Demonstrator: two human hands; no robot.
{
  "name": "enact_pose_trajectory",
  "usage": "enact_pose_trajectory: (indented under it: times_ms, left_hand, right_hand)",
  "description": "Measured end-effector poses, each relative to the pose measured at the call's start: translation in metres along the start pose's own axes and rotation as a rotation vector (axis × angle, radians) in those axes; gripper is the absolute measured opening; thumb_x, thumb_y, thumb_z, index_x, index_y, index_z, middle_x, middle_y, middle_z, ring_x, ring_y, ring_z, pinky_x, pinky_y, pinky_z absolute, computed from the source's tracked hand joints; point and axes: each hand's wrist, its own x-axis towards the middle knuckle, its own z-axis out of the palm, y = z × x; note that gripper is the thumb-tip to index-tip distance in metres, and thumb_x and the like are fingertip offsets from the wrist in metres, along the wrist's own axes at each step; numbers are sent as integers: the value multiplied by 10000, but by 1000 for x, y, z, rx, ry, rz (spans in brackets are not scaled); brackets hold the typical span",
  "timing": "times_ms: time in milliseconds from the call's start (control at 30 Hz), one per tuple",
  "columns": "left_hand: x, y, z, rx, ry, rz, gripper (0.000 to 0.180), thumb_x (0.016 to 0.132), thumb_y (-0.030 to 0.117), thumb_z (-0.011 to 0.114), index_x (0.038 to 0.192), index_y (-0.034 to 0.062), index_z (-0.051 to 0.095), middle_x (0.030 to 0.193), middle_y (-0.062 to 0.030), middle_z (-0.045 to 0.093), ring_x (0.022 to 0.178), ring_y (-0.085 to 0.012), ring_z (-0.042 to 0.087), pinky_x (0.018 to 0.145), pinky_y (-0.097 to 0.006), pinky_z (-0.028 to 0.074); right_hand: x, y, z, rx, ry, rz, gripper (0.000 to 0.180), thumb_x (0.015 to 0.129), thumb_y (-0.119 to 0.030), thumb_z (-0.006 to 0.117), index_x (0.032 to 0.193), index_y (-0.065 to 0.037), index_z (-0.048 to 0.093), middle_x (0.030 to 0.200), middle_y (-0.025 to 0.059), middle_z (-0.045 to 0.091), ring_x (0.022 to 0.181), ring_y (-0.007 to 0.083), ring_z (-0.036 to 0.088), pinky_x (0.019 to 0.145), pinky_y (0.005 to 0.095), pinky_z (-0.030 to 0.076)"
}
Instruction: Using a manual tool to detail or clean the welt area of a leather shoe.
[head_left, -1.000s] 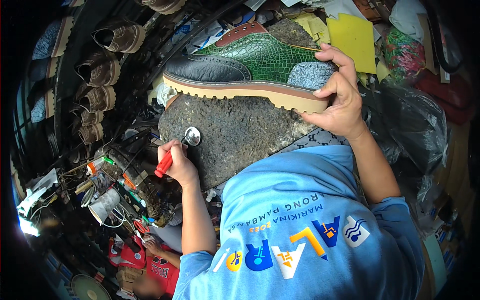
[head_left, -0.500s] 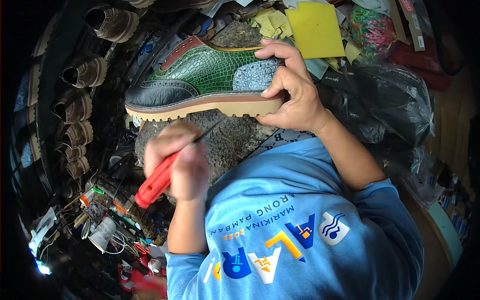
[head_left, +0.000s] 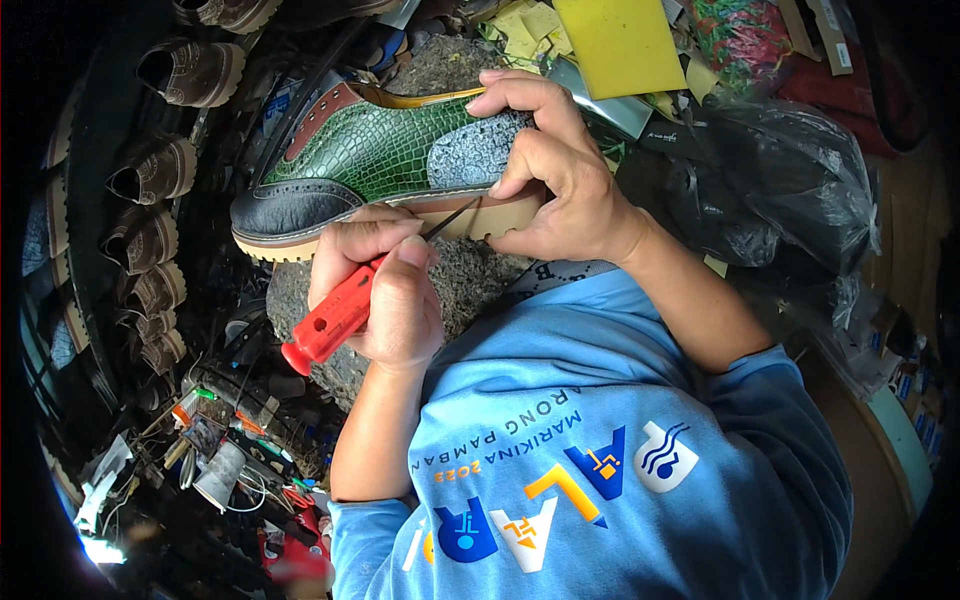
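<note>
My right hand [head_left: 555,170] grips the heel end of a shoe [head_left: 370,160] with a green scaled upper, black toe, grey speckled heel patch and tan sole, holding it on its side over a rough stone slab [head_left: 455,290]. My left hand [head_left: 385,285] is closed around a tool with a red handle [head_left: 330,325]; its thin dark metal tip [head_left: 452,218] touches the seam where the upper meets the sole, just below the heel patch. My blue printed shirt fills the lower right.
A row of brown shoes [head_left: 150,170] hangs along the left. Small tools, wires and a white cup [head_left: 220,475] clutter the lower left. Yellow sheets [head_left: 620,40] and a black plastic bag [head_left: 790,190] lie at the top right.
My left hand rose from the stone slab with the red-handled tool and brought its tip to the shoe's sole seam. The shoe sits closer and lower in view.
</note>
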Motion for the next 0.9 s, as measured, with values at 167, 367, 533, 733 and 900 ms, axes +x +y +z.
enact_pose_trajectory:
  times_ms: [167,367,533,733,900]
  left_hand:
    - [0,1,1,43,-5,13,96,706,16,580,769,-37,530,714,-152,565,580,-155,510,571,-258,431]
    - [1,4,2,82,-57,-22,163,710,69,544,799,-66,530,759,-178,548,597,-181,508,589,-260,427]
    - [3,0,2,38,-10,8,82,697,-2,573,756,-34,525,717,-149,567,593,-149,504,573,-262,423]
    - [3,-2,-4,16,-18,13,93,689,-1,577,761,-34,528,732,-160,570,623,-160,510,575,-260,427]
    - [5,-2,-10,-191,-21,-42,129,705,45,584,794,-30,530,761,-165,576,638,-176,522,573,-265,449]
  right_hand:
    - [-1,1,2,-6,10,-3,361,448,-17,795,633,-83,492,1199,131,510,1221,341,449,1009,436,375]
    - [-4,4,0,14,-15,-25,434,436,-35,824,712,-96,496,1239,173,486,1273,385,395,1033,493,335]
    - [-1,3,1,2,18,-5,364,442,-15,794,637,-89,496,1198,128,508,1223,336,447,1010,434,374]
    - [-1,2,0,-2,7,0,376,440,-14,802,652,-89,501,1199,126,506,1225,338,447,1012,436,375]
    - [-2,2,2,-14,12,-14,393,436,-21,816,672,-89,509,1203,124,504,1226,344,448,1011,442,382]
